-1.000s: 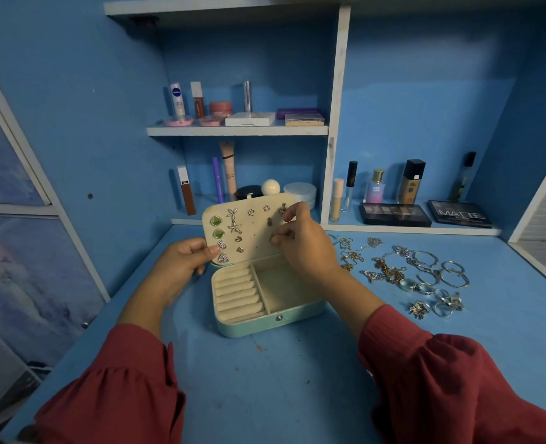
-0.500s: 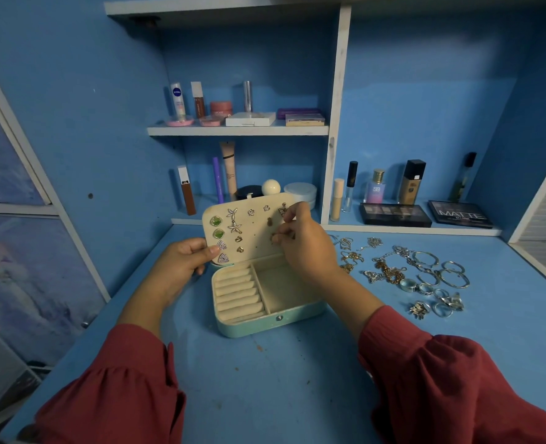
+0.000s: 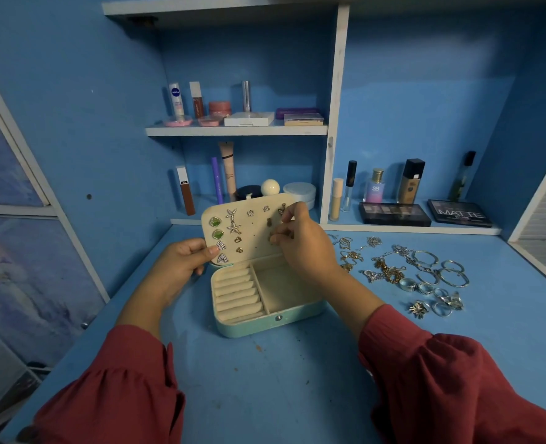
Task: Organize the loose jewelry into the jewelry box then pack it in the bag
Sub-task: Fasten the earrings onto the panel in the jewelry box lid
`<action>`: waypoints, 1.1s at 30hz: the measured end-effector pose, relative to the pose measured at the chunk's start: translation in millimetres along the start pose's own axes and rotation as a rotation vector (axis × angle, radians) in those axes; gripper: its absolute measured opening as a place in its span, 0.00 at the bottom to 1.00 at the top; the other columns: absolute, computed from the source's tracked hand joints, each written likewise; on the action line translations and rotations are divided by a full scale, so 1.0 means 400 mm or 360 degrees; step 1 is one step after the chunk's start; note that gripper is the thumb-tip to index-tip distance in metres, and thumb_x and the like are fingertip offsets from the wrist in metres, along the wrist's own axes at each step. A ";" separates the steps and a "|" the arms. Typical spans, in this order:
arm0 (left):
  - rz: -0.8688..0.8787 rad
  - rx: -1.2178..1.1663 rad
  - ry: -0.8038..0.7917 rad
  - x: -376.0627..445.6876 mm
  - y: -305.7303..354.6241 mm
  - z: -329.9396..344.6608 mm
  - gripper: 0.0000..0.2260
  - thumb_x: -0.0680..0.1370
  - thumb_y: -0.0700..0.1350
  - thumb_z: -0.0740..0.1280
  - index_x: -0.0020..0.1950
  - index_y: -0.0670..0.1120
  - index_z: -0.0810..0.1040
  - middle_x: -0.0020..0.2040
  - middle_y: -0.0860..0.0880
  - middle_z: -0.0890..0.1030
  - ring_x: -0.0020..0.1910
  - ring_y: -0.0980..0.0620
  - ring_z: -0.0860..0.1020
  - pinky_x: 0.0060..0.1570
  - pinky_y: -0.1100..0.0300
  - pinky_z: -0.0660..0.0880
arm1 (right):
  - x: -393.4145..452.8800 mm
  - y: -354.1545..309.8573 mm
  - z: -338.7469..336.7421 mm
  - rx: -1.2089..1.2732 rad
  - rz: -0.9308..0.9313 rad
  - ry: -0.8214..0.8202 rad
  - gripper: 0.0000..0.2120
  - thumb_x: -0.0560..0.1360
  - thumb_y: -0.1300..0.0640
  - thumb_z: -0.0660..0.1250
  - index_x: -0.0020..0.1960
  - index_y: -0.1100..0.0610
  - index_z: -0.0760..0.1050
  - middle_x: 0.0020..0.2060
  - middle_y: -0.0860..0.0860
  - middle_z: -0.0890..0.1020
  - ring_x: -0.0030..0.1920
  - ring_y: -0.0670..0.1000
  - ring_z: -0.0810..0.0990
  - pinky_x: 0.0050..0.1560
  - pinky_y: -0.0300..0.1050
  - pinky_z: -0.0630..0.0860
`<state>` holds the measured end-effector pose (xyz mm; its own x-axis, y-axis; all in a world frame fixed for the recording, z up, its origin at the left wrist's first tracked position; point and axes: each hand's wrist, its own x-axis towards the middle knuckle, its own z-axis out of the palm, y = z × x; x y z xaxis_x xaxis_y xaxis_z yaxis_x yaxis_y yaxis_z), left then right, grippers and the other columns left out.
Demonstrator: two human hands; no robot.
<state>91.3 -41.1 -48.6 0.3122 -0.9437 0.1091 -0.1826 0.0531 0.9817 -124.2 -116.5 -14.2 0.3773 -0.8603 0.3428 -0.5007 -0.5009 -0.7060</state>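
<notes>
The small mint-green jewelry box with cream lining [image 3: 265, 296] sits open on the blue painted tabletop [image 3: 297, 379], roughly mid-table. Its lid [image 3: 249, 229] stands nearly upright and faces the person, hinge at the back. The snap-button front points toward the person. The box's long axis runs left-right, angled a little so its right end sits farther back.

Change: over the last second the right hand [image 3: 303, 245] has dropped slightly down the lid panel, from the upper right studs toward a lower hole on the right side. Fingertips are pinched narrow against the panel, on what looks like a small gold earring [image 3: 271, 238]. It is too small to tell if the post is already in. The left hand [image 3: 182, 261] has not moved; it grips the lid's left edge, thumb on the front face beside the triangle studs, fingers curled behind.

Meaning: probably one more stud being seated. The lid's left half is filled (green ovals, starfish, triangles, hearts), while the right half has open holes.

The box's ring rolls and open compartment hold nothing. The pile of loose silver and gold rings, hoops and chains [image 3: 406, 274] lies right of the box, just beyond the right forearm and untouched. So the task is early, and no bag is in view.
</notes>
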 end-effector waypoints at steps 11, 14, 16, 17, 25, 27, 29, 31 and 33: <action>-0.0008 -0.0008 -0.0003 0.004 -0.004 -0.002 0.06 0.76 0.42 0.68 0.48 0.45 0.85 0.53 0.36 0.82 0.34 0.52 0.66 0.36 0.59 0.64 | 0.003 0.008 0.004 0.0085 0.0024 0.0060 0.14 0.74 0.55 0.69 0.52 0.51 0.64 0.43 0.48 0.81 0.43 0.50 0.78 0.43 0.50 0.75; -0.0008 -0.0030 -0.0010 0.003 -0.002 -0.001 0.06 0.75 0.43 0.69 0.47 0.47 0.85 0.53 0.36 0.82 0.36 0.49 0.66 0.36 0.59 0.64 | 0.003 0.005 0.003 0.0044 0.0008 0.0077 0.13 0.74 0.55 0.68 0.52 0.51 0.64 0.42 0.48 0.79 0.43 0.50 0.78 0.43 0.51 0.76; -0.0005 -0.0035 -0.0013 0.002 -0.001 -0.001 0.06 0.74 0.44 0.69 0.46 0.48 0.85 0.53 0.35 0.81 0.35 0.50 0.66 0.36 0.59 0.64 | 0.004 0.005 0.004 0.0022 0.0005 0.0085 0.12 0.75 0.56 0.68 0.52 0.52 0.65 0.41 0.47 0.78 0.43 0.50 0.77 0.43 0.51 0.76; -0.0008 -0.0037 -0.0012 0.002 -0.001 -0.001 0.06 0.75 0.43 0.69 0.46 0.49 0.86 0.53 0.34 0.81 0.34 0.51 0.66 0.36 0.59 0.63 | 0.005 0.004 0.005 0.0011 0.0005 0.0090 0.12 0.75 0.56 0.68 0.52 0.52 0.65 0.41 0.47 0.78 0.43 0.50 0.77 0.43 0.51 0.77; 0.0017 -0.0028 -0.0057 0.003 -0.004 -0.004 0.05 0.74 0.45 0.71 0.47 0.49 0.85 0.54 0.33 0.80 0.37 0.47 0.66 0.36 0.58 0.63 | 0.006 -0.007 0.014 -0.0195 0.0004 0.0176 0.10 0.76 0.55 0.65 0.52 0.53 0.65 0.39 0.50 0.77 0.39 0.53 0.76 0.35 0.47 0.72; 0.0022 -0.0037 -0.0056 0.002 -0.004 -0.006 0.08 0.71 0.48 0.72 0.47 0.49 0.85 0.53 0.33 0.80 0.41 0.45 0.66 0.36 0.58 0.63 | 0.008 -0.008 0.017 -0.0077 0.0112 0.0177 0.10 0.75 0.55 0.66 0.51 0.52 0.65 0.40 0.50 0.77 0.40 0.53 0.76 0.35 0.45 0.69; 0.0018 -0.0050 -0.0051 0.002 -0.003 -0.004 0.10 0.69 0.50 0.71 0.47 0.48 0.85 0.53 0.34 0.81 0.43 0.45 0.67 0.36 0.59 0.64 | 0.009 -0.011 0.023 0.0167 0.0242 0.0205 0.10 0.73 0.57 0.68 0.51 0.53 0.67 0.41 0.50 0.78 0.42 0.53 0.79 0.36 0.47 0.74; 0.0019 -0.0054 -0.0064 0.001 -0.001 -0.003 0.10 0.69 0.49 0.70 0.47 0.48 0.85 0.53 0.36 0.82 0.44 0.46 0.67 0.36 0.60 0.64 | 0.010 -0.014 0.025 0.0390 0.0357 0.0216 0.12 0.72 0.60 0.68 0.51 0.54 0.67 0.42 0.50 0.78 0.40 0.54 0.81 0.38 0.50 0.78; 0.0019 -0.0052 -0.0066 -0.001 0.000 -0.004 0.10 0.69 0.49 0.70 0.47 0.49 0.85 0.53 0.38 0.83 0.44 0.45 0.67 0.35 0.61 0.65 | 0.008 -0.015 0.024 0.0539 0.0422 0.0186 0.13 0.72 0.62 0.68 0.51 0.54 0.66 0.41 0.52 0.78 0.30 0.51 0.80 0.30 0.45 0.77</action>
<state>92.5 -40.3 -48.3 0.2710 -0.9557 0.1147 -0.1552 0.0742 0.9851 -112.5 -115.5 -14.7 0.1699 -0.9695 0.1765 -0.2776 -0.2190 -0.9354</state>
